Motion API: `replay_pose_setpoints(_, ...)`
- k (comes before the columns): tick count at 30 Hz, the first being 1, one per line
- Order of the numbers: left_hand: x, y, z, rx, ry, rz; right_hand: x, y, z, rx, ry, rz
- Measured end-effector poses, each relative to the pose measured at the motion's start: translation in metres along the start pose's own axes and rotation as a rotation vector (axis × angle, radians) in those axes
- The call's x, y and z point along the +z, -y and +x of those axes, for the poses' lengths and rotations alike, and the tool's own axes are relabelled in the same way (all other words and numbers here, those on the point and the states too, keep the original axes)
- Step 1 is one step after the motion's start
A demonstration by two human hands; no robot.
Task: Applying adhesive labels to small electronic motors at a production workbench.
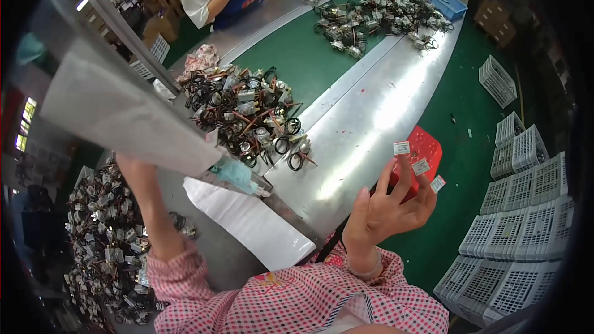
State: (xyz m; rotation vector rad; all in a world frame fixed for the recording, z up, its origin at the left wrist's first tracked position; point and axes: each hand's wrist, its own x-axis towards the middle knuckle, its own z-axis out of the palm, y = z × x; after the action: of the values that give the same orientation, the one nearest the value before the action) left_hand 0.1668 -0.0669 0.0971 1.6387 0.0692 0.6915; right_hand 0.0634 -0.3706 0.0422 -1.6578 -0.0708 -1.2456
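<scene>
Table: I am viewing the metal table [346,136] running from the centre toward one o'clock.
Cabled parts: one heap of cabled parts [247,110] is lying toward ten o'clock, others toward one and eight.
Pale bar: the blurred pale bar [117,111], slanting from ten o'clock, is covering most of my left hand [133,166].
White sheet: the white sheet [253,226] is lying at seven o'clock.
Hands: the left is showing at nine o'clock, but I cannot tell its grip; my right hand [394,215], at four o'clock, is holding its fingers spread.
Labels: three small labels [421,167] are clinging to its fingertips at three o'clock.
</scene>
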Motion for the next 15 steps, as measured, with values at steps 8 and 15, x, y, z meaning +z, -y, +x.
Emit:
replay_pose_setpoints(8, 0.123, 0.031, 0.058, 0.941, 0.377, 0.765, 0.001, -0.013, -0.003, 0.088, 0.136, -0.262)
replay_pose_setpoints(15, 0.169, 0.077, 0.026, 1.036, 1.074, 0.835, -0.001, -0.010, -0.002, 0.135, 0.162, -0.171)
